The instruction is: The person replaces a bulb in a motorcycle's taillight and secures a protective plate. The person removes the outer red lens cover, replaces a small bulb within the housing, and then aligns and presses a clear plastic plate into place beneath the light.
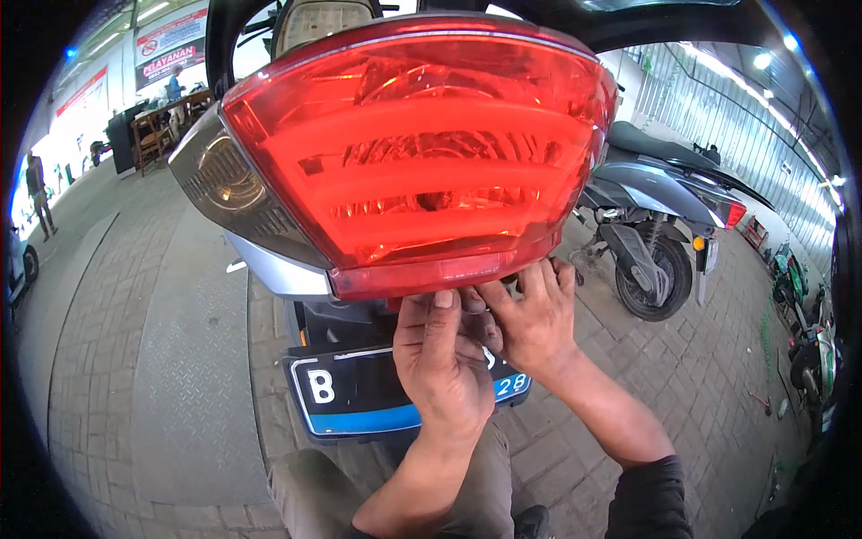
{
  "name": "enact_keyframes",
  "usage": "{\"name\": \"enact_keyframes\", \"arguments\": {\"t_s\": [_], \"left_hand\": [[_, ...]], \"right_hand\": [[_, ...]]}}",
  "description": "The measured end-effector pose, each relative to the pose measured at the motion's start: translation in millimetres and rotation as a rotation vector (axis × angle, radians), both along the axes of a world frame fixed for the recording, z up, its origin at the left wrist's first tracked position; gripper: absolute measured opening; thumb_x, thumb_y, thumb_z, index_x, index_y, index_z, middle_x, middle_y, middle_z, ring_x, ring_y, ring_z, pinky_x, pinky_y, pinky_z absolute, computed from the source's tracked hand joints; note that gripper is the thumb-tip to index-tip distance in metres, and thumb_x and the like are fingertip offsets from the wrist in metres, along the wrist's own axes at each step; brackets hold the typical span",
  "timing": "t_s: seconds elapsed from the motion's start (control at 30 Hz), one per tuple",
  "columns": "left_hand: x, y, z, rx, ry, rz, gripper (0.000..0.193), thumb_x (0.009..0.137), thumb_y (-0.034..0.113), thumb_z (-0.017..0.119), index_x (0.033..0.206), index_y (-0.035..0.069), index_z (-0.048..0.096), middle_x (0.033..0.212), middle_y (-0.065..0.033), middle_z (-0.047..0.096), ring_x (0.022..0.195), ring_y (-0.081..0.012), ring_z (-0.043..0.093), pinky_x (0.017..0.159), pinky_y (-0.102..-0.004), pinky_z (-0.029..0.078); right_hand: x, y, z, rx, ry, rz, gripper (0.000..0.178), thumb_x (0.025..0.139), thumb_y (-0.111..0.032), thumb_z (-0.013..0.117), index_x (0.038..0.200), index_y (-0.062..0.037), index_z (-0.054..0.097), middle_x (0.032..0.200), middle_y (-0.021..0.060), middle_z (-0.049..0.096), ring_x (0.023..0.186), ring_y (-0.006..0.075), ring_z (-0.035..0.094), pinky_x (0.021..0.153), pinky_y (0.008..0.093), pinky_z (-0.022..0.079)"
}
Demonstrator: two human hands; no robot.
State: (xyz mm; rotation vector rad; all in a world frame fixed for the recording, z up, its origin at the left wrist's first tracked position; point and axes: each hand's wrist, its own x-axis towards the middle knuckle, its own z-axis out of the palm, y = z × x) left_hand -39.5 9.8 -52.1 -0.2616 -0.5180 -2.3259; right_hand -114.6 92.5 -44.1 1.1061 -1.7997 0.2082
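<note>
A large red motorcycle tail light [431, 225] fills the upper middle, with a smoky turn-signal lens [224, 175] on its left side. Just under its lower edge, my left hand [444, 368] has its thumb up and its fingers curled in toward the right hand. My right hand [537, 323] reaches up beside it, fingers bent beneath the tail light's lower right edge. Both sets of fingers meet close together there; whatever lies between them is hidden. A black licence plate [359, 382] with a blue lower band hangs behind and below my hands, partly covered by them.
To the right stands another parked scooter [664, 216], and more motorcycles [817, 359] line the far right wall. A metal floor plate [193, 377] lies on the paving at left. Further off are a wooden table [166, 117] and a standing person [38, 193].
</note>
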Motion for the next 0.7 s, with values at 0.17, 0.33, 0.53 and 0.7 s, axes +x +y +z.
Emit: {"name": "enact_keyframes", "arguments": {"t_s": [0.17,0.33,0.53,0.7], "left_hand": [[4,8,4,-0.103,-0.112,0.152,0.019,0.088,0.019,0.053,0.101,0.006,0.051,0.083,-0.0053,0.057,0.067,-0.0139,0.055,0.053,-0.0259,0.043],[68,-40,6,-0.628,-0.214,1.34,0.048,0.082,0.029,0.055,0.112,-0.005,0.041,0.114,-0.0247,0.045,0.105,-0.0316,0.046,0.091,-0.044,0.036],[52,-121,87,-1.198,-0.079,1.431,0.099,0.067,0.05,0.073,0.138,0.002,0.022,0.14,-0.0166,0.029,0.129,-0.0298,0.028,0.103,-0.0473,0.02],[43,-146,97,-1.492,-0.187,1.376,0.08,0.081,0.049,0.059,0.134,-0.002,0.029,0.135,-0.0156,0.035,0.125,-0.0254,0.034,0.102,-0.0373,0.028]], "right_hand": [[-12,6,-19,-0.137,-0.039,0.199,0.059,0.064,-0.005,0.059,0.121,-0.0163,0.053,0.09,0.0092,0.051,0.075,0.0256,0.049,0.07,0.04,0.034],[72,-26,-22,-0.77,-1.137,0.875,0.044,0.081,0.003,0.051,0.125,0.0023,0.044,0.1,0.0111,0.057,0.088,0.0244,0.057,0.075,0.0324,0.045],[62,-71,-11,-1.393,-1.907,1.602,0.017,0.09,-0.012,0.05,0.103,-0.0012,0.05,0.089,0.0105,0.061,0.075,0.0208,0.063,0.061,0.0303,0.05],[58,-78,7,-1.277,-1.978,1.752,0.017,0.088,-0.013,0.052,0.102,-0.0048,0.053,0.078,0.0079,0.062,0.062,0.0193,0.061,0.049,0.0288,0.046]]}}
